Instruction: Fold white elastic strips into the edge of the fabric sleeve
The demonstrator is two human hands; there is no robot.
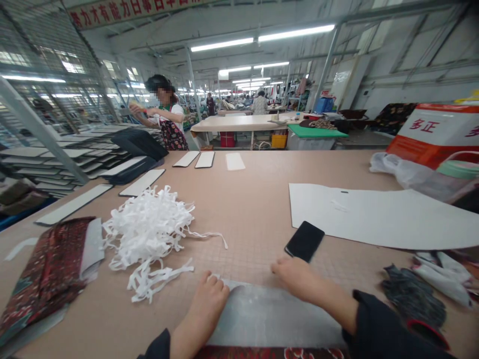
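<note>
A grey, slightly shiny sheet (277,316) lies in front of me, with a dark red patterned fabric (239,353) showing along its near edge. My left hand (211,294) is closed at the sheet's far left corner, its fingers curled over the edge. A bit of white shows beside those fingertips. Over the sheet's far edge is my right hand (295,276), fingers bent together and closed; what they hold, if anything, is hidden. Just beyond it lies a black phone (305,241). Left of my left hand is a tangled heap of white strips (149,224).
A large white panel (374,217) lies at right, near crumpled dark cloth (413,296). Folded red patterned fabric (48,269) is at left. White boards (144,183) line the table's far left edge. A person (170,117) stands beyond, hands raised. An orange-white container (430,134) stands far right.
</note>
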